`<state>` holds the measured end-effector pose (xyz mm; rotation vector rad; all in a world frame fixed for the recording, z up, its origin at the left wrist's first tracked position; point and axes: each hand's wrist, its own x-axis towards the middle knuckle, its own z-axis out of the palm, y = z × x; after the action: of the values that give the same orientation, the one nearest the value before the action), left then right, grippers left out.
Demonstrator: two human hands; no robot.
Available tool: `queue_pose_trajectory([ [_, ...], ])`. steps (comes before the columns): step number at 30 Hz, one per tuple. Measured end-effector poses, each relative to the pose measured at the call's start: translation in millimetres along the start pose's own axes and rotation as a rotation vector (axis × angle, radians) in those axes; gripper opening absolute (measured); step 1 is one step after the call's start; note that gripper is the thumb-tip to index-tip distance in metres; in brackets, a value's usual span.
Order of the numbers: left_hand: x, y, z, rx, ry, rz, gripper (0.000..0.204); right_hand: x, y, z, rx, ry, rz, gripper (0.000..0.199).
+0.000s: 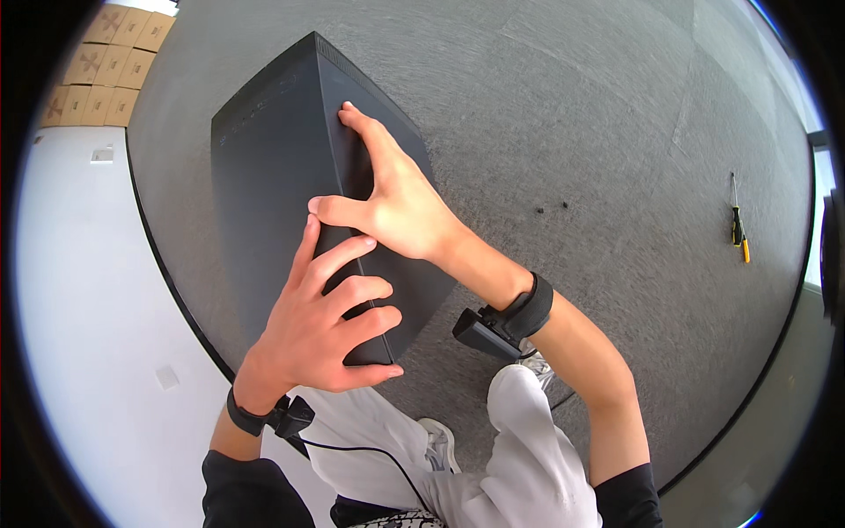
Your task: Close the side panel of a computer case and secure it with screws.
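Observation:
A large black computer case (273,167) stands on the floor in front of me, one long edge facing me and a vented strip at its far end. My right hand (392,198) reaches across from the right, its thumb on the edge and a finger stretched along the right-hand face. Just nearer to me, my left hand (321,321) bends its spread fingers over the same edge, with its palm on the left-hand face. The two hands meet near the middle of the edge. Dark patches, perhaps shadow or gaps, show beside the fingers.
A screwdriver (738,227) with a black and yellow handle lies on the grey floor (634,123) at the far right. Small dark pieces (553,209) lie right of the case. Cardboard boxes (110,62) are stacked at the far left, by a white surface (97,264).

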<state>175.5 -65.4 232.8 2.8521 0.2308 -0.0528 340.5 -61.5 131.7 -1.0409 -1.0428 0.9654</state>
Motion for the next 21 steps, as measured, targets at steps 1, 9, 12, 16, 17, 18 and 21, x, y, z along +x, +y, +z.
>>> queue_pose_trajectory([
  [1,0.2,-0.6,0.0,0.0,-0.001,-0.001,0.039,0.7,-1.7,-0.4,-0.001,-0.009,0.02,0.098],
  [9,7.5,2.5,3.3,-0.002,0.052,-0.035,0.03,-6.6,22.7,-21.8,0.212,-0.163,0.059,0.075],
  [12,6.7,3.1,3.0,0.01,0.043,-0.057,0.03,-30.8,60.0,-36.5,0.154,-0.194,0.212,0.067],
  [16,8.5,3.0,4.2,-0.008,0.028,-0.065,0.031,-101.4,129.0,-55.1,-0.226,-0.26,0.758,0.06],
  [17,7.5,2.3,4.6,-0.003,0.037,-0.06,0.032,-116.4,134.4,-53.4,-0.229,-0.331,0.916,0.058],
  [18,6.3,1.5,5.0,0.002,0.046,-0.055,0.033,-130.5,139.2,-45.8,-0.224,-0.33,0.931,0.058],
  [21,4.4,1.8,3.8,0.005,0.046,-0.054,0.034,-157.7,156.1,-29.7,-0.079,-0.35,1.225,0.053],
])
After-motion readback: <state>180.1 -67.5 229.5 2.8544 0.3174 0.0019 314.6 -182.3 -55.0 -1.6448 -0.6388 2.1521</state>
